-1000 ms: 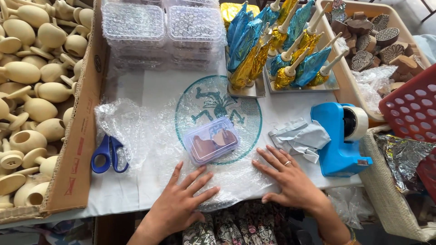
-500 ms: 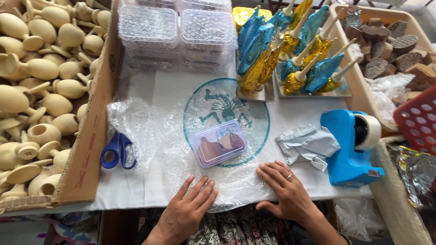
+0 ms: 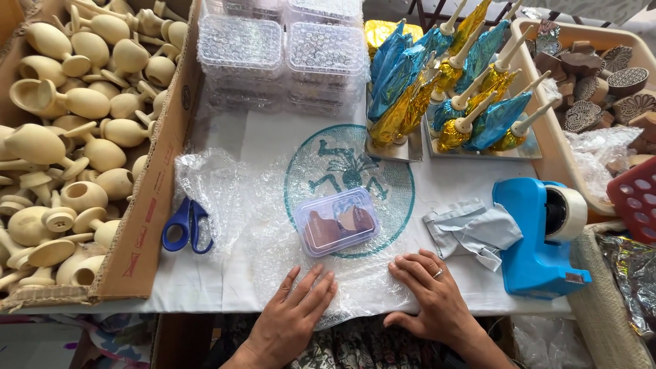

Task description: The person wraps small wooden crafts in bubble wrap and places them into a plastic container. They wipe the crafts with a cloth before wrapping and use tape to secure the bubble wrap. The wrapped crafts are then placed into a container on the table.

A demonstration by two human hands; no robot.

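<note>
1. Resting flat, the left hand spreads its fingers wide on the near edge of the clear bubble-wrap sheet on the white-covered counter, holding nothing.
2. The small clear plastic lidded box with brown pieces inside lies on that sheet just beyond both hands, between them, its long axis running left to right, slightly tilted.
3. The right hand presses the sheet too, fingers spread, empty; both hands sit about equally near the box.
</note>
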